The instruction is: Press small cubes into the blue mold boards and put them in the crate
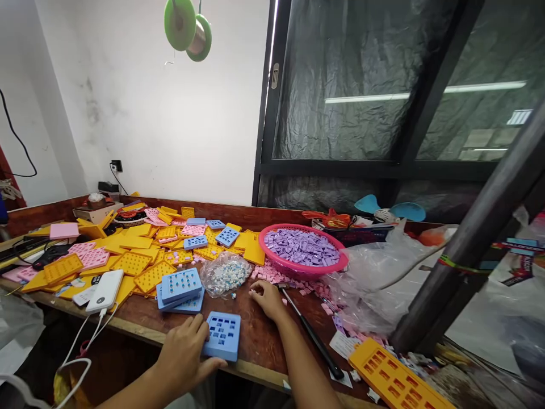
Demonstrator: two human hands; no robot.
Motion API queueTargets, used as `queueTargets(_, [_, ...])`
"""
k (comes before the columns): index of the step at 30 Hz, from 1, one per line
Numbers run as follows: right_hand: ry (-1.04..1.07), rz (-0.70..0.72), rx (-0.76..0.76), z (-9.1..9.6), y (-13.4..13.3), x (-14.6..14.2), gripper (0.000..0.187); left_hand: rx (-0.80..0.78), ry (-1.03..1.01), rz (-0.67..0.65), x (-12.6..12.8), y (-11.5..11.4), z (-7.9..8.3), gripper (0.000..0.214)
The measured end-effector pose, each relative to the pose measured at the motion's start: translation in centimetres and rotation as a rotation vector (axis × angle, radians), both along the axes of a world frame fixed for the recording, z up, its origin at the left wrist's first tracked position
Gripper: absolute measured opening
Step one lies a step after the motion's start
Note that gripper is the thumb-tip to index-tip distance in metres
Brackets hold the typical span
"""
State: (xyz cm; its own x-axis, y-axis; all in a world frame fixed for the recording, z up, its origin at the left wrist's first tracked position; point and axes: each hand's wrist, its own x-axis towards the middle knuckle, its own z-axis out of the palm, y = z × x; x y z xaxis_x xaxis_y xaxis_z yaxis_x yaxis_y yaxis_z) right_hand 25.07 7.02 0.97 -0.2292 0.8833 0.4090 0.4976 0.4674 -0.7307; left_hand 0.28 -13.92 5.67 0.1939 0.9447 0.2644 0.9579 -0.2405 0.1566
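My left hand point(187, 343) is closed on the near left side of a blue slotted block point(227, 336), with the thumb at its front edge. The block lies on the table near the front edge, its square holes facing up. Just right of it, my right hand point(269, 299) is low over the table, thumb and fingertips pinched together. Whatever lies between those fingertips is too small to name. Beside the right hand is a clear plastic bag point(225, 275) of small white and blue pieces. Two more blue blocks point(181, 285) are stacked left of the bag.
A pink basket point(303, 271) of purple pieces stands behind my right hand, with pink pieces point(268, 275) scattered around it. A black-handled tool point(317, 338) lies right. Yellow plates point(153, 275) and a white power bank point(105, 291) lie left. A dark pole point(464, 238) slants at right.
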Motion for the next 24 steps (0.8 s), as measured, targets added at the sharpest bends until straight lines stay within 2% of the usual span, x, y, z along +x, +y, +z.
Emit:
queueTargets(3, [0.065, 0.007, -0.012, 0.3, 0.2, 0.3, 0.02, -0.111, 0.023, -0.021, 1.2, 1.2, -1.1, 0.032])
queueTargets(8, [0.185, -0.023, -0.055, 0.8, 0.6, 1.1, 0.045, -0.165, -0.061, -0.095, 4.9, 4.6, -2.4, 0.045])
queueTargets(12, [0.262, -0.04, -0.12, 0.9, 0.7, 1.5, 0.052, -0.158, -0.226, -0.167, 7.2, 7.8, -2.2, 0.049])
queueTargets(14, [0.295, -0.031, -0.157, 0.9, 0.6, 1.5, 0.053, -0.127, -0.294, -0.196, 6.9, 9.8, -1.7, 0.043])
queueTargets(18, [0.36, 0.037, -0.246, 1.2, 0.4, 1.4, 0.057, -0.08, -0.299, -0.187, 4.3, 14.5, -0.9, 0.02])
queueTargets(21, [0.39, 0.119, -0.325, 1.5, 0.1, 1.4, 0.061, -0.126, -0.29, -0.193, 2.9, 17.1, -1.4, 0.016])
queueTargets(24, [0.42, 0.191, -0.394, 1.6, -0.3, 1.2, 0.064, -0.154, -0.31, -0.19, 2.8, 18.3, -2.4, 0.015])
